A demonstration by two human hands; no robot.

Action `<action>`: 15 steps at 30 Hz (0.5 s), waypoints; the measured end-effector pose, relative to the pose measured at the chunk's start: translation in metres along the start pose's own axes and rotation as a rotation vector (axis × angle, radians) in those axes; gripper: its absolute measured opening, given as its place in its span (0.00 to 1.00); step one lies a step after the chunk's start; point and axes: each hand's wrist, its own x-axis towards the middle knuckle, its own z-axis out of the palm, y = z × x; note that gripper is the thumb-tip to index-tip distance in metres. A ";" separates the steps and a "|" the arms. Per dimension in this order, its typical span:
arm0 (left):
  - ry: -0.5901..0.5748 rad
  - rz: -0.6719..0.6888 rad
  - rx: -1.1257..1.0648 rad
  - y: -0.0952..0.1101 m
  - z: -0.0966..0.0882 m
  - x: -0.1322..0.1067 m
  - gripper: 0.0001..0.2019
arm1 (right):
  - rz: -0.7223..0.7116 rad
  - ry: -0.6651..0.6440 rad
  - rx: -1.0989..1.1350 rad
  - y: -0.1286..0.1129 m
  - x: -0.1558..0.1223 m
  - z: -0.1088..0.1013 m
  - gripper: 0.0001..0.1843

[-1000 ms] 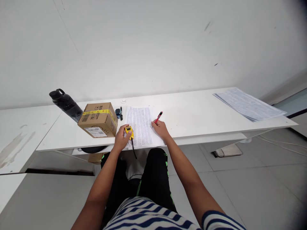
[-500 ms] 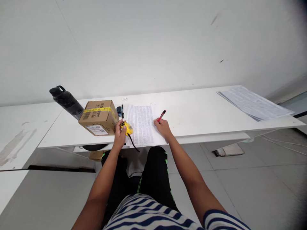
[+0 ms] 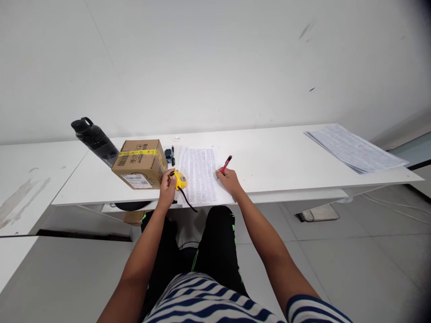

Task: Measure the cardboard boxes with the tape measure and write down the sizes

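Note:
My left hand (image 3: 168, 188) is closed around a yellow tape measure (image 3: 179, 180) with a black strap hanging off the desk edge, right beside a taped cardboard box (image 3: 139, 163). My right hand (image 3: 228, 180) grips a red pen (image 3: 226, 164), its tip resting at the right edge of a printed sheet (image 3: 200, 174) that lies between both hands on the white desk (image 3: 269, 157).
A black water bottle (image 3: 94, 140) leans behind the box at left. A small blue-black object and a dark pen (image 3: 169, 155) lie behind the tape measure. A stack of printed papers (image 3: 353, 146) sits at the desk's far right. Cables run along the floor at right.
My left hand has carried the tape measure from the sheet's left edge leftward, up against the cardboard box. My right hand and the red pen have stayed nearly still.

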 end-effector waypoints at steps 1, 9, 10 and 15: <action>-0.001 -0.005 -0.016 0.000 0.000 0.000 0.23 | 0.000 0.017 0.006 0.000 0.000 0.000 0.17; -0.009 -0.041 -0.079 0.001 0.001 -0.001 0.22 | -0.024 0.003 -0.027 0.003 0.001 0.000 0.17; -0.006 -0.037 -0.076 0.002 0.001 -0.001 0.21 | -0.023 0.003 -0.022 0.003 0.001 0.000 0.18; 0.017 -0.005 -0.077 0.005 0.002 -0.003 0.20 | 0.006 0.031 -0.056 0.002 -0.001 0.002 0.17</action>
